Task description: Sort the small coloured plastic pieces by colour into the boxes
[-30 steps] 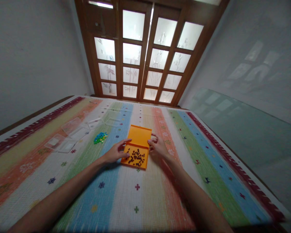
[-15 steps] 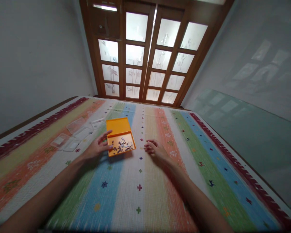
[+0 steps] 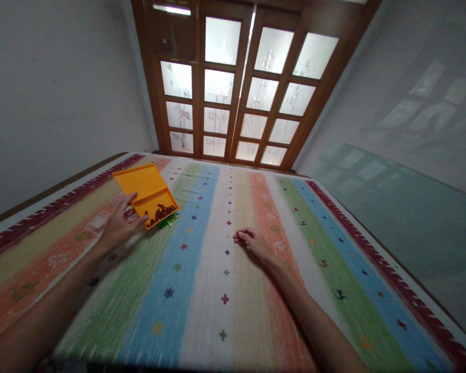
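The left hand (image 3: 124, 220) grips the tilted open box (image 3: 140, 181) by its left edge, at left, partly hiding the green pile (image 3: 171, 221). It looks light and stiff; holding near the hinge (image 3: 151, 195) should suit. The right hand (image 3: 255, 245) is half-curled; whether closed, I cannot tell.

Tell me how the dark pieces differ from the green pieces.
The dark pieces are brownish; the green pieces are brighter, with yellowish specks. The dark pieces lie inside the open yellow case, tilted in the left hand; the green pieces show outside, just past its near edge, partly blocked from view. Both are small and clustered.
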The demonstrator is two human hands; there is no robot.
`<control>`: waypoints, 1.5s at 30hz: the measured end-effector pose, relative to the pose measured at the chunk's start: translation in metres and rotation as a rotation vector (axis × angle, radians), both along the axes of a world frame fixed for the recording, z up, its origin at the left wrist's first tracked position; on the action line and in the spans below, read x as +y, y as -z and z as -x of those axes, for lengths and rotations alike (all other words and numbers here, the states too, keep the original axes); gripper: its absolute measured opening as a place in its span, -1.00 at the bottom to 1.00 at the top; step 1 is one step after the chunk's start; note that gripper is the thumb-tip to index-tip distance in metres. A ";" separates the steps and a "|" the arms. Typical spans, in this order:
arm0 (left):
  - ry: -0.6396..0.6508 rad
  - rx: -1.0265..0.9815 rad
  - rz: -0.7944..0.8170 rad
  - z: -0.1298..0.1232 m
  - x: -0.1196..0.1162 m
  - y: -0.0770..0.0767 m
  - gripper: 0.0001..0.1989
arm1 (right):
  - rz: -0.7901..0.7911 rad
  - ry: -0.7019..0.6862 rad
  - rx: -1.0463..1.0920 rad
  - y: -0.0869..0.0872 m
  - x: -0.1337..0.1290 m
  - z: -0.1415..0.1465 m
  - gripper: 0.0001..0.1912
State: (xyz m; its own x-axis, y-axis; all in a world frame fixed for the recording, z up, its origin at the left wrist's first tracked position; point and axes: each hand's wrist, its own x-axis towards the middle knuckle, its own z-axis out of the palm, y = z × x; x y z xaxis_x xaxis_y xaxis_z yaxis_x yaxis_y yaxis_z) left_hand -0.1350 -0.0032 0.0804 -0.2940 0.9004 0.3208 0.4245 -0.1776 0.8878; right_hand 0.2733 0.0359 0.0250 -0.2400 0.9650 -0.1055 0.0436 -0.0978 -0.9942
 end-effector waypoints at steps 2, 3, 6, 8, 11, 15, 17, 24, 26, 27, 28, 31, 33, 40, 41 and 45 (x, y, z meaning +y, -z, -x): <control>-0.010 0.061 -0.007 0.002 0.001 0.005 -0.27 | -0.004 0.002 -0.001 0.000 -0.001 0.000 -0.70; -0.016 0.098 -0.014 0.004 0.001 0.007 -0.26 | -0.006 0.003 0.000 0.000 -0.001 0.000 -0.71; -0.038 0.214 -0.054 0.008 0.003 0.014 -0.22 | -0.015 0.011 0.011 0.001 -0.002 0.000 -0.75; -0.042 0.290 -0.091 0.011 0.005 0.018 -0.23 | -0.027 0.023 0.016 0.003 -0.002 0.001 -0.76; -0.022 0.425 -0.149 0.014 0.007 0.022 -0.35 | -0.048 0.040 0.015 0.004 -0.002 0.002 -0.78; 0.010 0.523 -0.224 0.017 0.009 0.026 -0.45 | -0.061 0.039 0.005 0.006 -0.002 0.002 -0.79; 0.031 0.533 -0.240 0.018 0.010 0.028 -0.49 | -0.065 0.047 -0.002 0.006 -0.002 0.002 -0.79; 0.098 0.541 -0.219 0.023 0.010 0.033 -0.60 | -0.065 0.050 -0.011 0.004 -0.003 0.002 -0.80; 0.095 0.539 -0.208 0.024 0.010 0.035 -0.61 | -0.067 0.041 -0.005 0.003 -0.003 0.002 -0.80; 0.096 0.539 -0.201 0.025 0.009 0.035 -0.61 | -0.068 0.038 -0.003 0.003 -0.003 0.002 -0.80; 0.103 0.540 -0.191 0.025 0.009 0.035 -0.61 | -0.070 0.039 -0.003 0.003 -0.003 0.002 -0.80; 0.160 0.539 -0.171 0.024 0.006 0.032 -0.64 | -0.070 0.048 -0.010 0.003 -0.004 0.002 -0.82; 0.183 0.520 -0.175 0.023 0.004 0.030 -0.67 | -0.068 0.053 -0.012 0.004 -0.004 0.003 -0.83; 0.137 0.548 -0.212 0.027 0.003 0.027 -0.66 | -0.071 0.033 -0.004 0.005 -0.003 0.001 -0.84; 0.141 0.569 -0.220 0.029 0.003 0.027 -0.66 | -0.073 0.029 -0.001 0.005 -0.003 0.001 -0.85; 0.053 0.633 -0.247 0.031 0.002 0.024 -0.66 | -0.079 0.028 0.002 0.005 -0.003 0.001 -0.83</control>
State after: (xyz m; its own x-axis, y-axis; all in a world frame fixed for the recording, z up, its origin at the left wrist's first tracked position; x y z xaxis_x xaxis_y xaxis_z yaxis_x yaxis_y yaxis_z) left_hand -0.1656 -0.0016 0.0565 0.0609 0.7867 0.6143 0.8339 -0.3784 0.4019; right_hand 0.2727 0.0324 0.0197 -0.2132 0.9766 -0.0283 0.0396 -0.0204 -0.9990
